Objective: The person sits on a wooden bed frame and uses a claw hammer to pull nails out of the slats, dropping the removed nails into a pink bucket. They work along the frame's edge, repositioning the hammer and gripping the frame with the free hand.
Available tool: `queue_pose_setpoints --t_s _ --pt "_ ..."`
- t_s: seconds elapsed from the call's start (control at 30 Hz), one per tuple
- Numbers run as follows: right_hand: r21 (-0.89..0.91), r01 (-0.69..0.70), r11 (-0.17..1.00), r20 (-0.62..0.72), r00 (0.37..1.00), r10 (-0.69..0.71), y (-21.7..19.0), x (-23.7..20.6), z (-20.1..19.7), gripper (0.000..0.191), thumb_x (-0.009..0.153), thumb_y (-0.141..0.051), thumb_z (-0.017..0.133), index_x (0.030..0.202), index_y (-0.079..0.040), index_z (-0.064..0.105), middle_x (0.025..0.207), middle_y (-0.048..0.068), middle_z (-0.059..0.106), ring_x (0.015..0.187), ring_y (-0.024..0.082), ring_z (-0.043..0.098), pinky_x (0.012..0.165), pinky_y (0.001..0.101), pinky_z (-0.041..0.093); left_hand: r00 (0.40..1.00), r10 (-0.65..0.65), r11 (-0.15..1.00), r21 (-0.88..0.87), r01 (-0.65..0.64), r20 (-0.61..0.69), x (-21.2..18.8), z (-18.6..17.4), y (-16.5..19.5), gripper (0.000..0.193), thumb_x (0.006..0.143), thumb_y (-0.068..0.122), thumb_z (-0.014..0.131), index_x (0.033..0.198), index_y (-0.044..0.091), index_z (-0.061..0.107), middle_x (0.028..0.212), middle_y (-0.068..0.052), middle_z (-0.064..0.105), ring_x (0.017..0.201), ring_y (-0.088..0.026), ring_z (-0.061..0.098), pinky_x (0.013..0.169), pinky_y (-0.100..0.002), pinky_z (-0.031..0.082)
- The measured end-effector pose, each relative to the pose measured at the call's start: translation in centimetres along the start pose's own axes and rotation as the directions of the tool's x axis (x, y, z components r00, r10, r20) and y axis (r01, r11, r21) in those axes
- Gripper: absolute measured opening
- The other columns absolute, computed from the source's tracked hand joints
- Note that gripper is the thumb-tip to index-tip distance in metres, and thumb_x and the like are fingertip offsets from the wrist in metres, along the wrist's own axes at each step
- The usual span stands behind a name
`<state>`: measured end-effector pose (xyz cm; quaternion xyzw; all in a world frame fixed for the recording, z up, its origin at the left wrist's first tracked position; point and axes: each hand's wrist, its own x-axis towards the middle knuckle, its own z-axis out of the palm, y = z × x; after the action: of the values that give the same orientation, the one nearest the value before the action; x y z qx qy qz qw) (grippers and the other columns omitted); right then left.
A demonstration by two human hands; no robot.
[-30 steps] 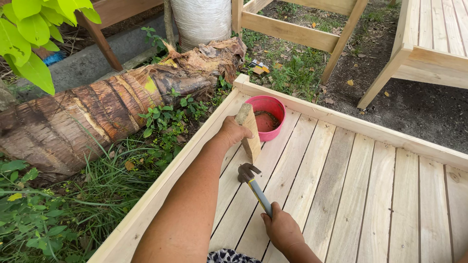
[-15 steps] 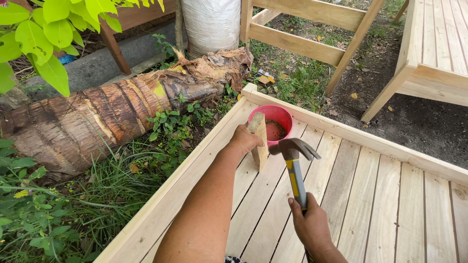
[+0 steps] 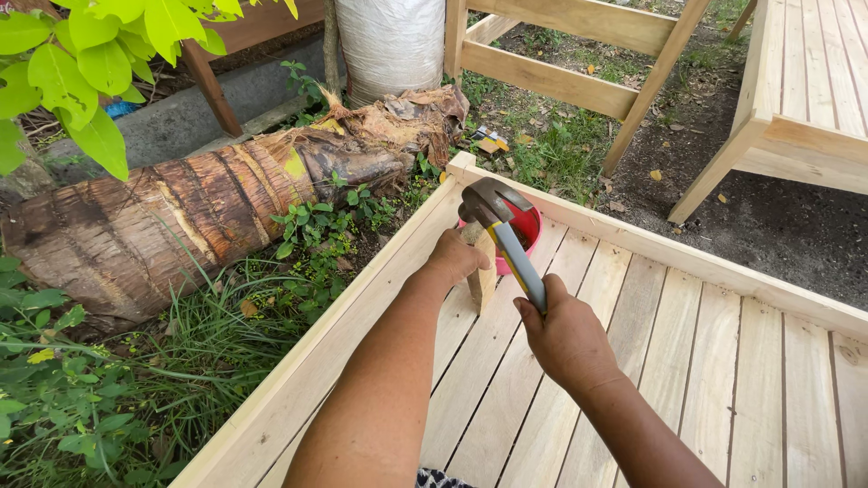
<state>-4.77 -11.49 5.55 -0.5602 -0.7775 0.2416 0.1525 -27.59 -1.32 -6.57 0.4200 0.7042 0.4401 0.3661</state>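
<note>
My left hand (image 3: 455, 258) grips a short upright wooden block (image 3: 483, 276) that stands on the slatted boards against the left side rail (image 3: 362, 307) of a pale wooden frame. My right hand (image 3: 565, 339) holds a claw hammer (image 3: 503, 228) by its grey and yellow handle. The hammer head is raised just above the block and my left hand. A red bowl (image 3: 529, 231) sits behind the hammer, near the frame's far corner.
A fallen palm trunk (image 3: 181, 217) lies in grass and weeds left of the frame. A white sack (image 3: 391, 41) stands beyond it. Other pale wooden frames (image 3: 561, 54) and a slatted bench-like piece (image 3: 805, 81) stand on bare soil at the back.
My right hand has swung the hammer up from low over the boards to above the block. My left hand has stayed on the block.
</note>
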Motion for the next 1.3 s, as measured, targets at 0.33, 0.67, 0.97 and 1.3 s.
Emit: queue_pose_setpoints --t_s 0.33,0.67,0.97,1.3 --pt "0.124 -0.301 0.945 0.077 0.953 0.294 9.6 -4.5 8.6 0.039 0.099 -0.044 0.059 0.109 -0.006 0.057 0.067 0.021 0.068 0.061 0.035 0.069 0.065 0.0476 0.056 0.999 0.011 1.000 0.013 -0.010 -0.051 1.6 -0.3 -0.8 0.059 0.054 0.011 0.089 0.108 -0.006 0.070 0.101 -0.020 0.077 0.092 -0.030 0.075 0.084 -0.036 0.059" --pt "-0.087 -0.212 0.973 0.221 0.949 0.226 9.4 -3.5 12.6 0.034 0.100 -0.043 0.055 0.109 -0.010 0.054 0.074 0.017 0.073 0.072 0.037 0.074 0.071 0.0487 0.059 0.999 -0.024 1.000 0.012 0.025 -0.043 1.2 0.1 -0.3 0.062 0.055 0.012 0.088 0.110 -0.007 0.067 0.101 -0.022 0.076 0.091 -0.032 0.076 0.080 -0.037 0.061" --pt "-0.222 -0.146 0.964 0.298 0.931 0.210 7.9 -0.6 14.0 0.033 0.103 -0.041 0.052 0.106 -0.009 0.051 0.084 0.015 0.071 0.082 0.035 0.071 0.079 0.0486 0.057 0.999 -0.020 0.999 0.048 0.021 -0.032 0.6 0.2 0.6 0.056 0.059 0.013 0.088 0.111 -0.003 0.072 0.105 -0.022 0.077 0.097 -0.032 0.075 0.087 -0.037 0.058" --pt "-0.184 -0.164 0.969 0.277 0.938 0.211 7.9 -1.2 13.9 0.035 0.103 -0.044 0.051 0.107 -0.009 0.050 0.084 0.017 0.072 0.083 0.037 0.073 0.078 0.0495 0.057 0.997 -0.079 0.996 0.034 0.079 -0.019 -0.9 0.1 1.5 0.058 0.060 0.015 0.083 0.114 0.000 0.070 0.103 -0.023 0.077 0.092 -0.034 0.077 0.081 -0.042 0.062"
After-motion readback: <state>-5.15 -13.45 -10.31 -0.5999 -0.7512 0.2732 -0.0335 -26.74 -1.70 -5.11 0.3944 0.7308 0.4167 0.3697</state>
